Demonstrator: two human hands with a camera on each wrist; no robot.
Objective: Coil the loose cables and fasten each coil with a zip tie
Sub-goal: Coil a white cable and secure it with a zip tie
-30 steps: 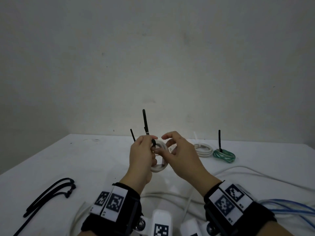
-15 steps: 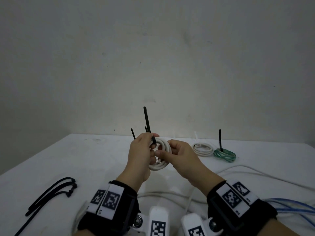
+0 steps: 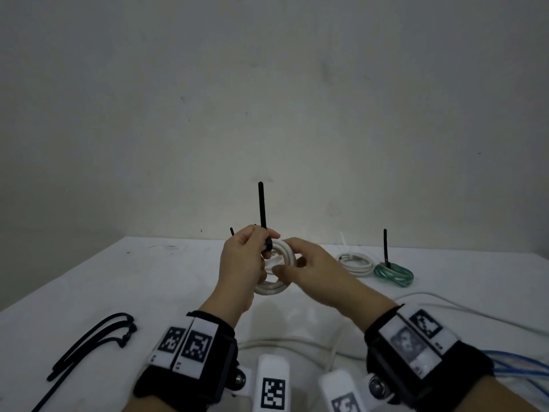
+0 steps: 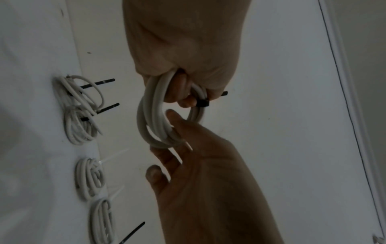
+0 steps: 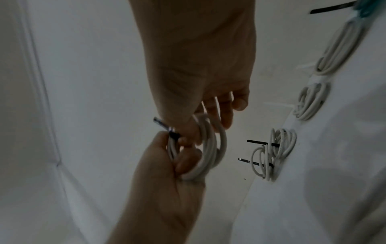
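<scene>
A white cable coil (image 3: 274,288) is held up above the white table (image 3: 118,281) between both hands. My left hand (image 3: 240,263) grips the coil's left side, fingers curled round its strands (image 4: 150,105). A black zip tie (image 3: 262,209) wraps the coil at the top beside that hand; its tail stands straight up and its head (image 4: 202,103) lies against the left fingers. My right hand (image 3: 309,272) pinches the coil's right side between thumb (image 4: 173,117) and fingers. The same coil (image 5: 211,148) shows in the right wrist view, with the tie's tail (image 5: 162,124) pointing left.
Tied coils lie along the table's back: a white coil (image 3: 356,263), a green coil (image 3: 393,273) with an upright black tie, and further white coils (image 4: 81,105). Loose black zip ties (image 3: 89,346) lie front left. A loose white cable (image 3: 297,343) and blue cables (image 3: 528,367) trail near the front.
My right hand's fingers have come down from the coil's top to pinch its right side. The left hand and the upright tie have risen slightly.
</scene>
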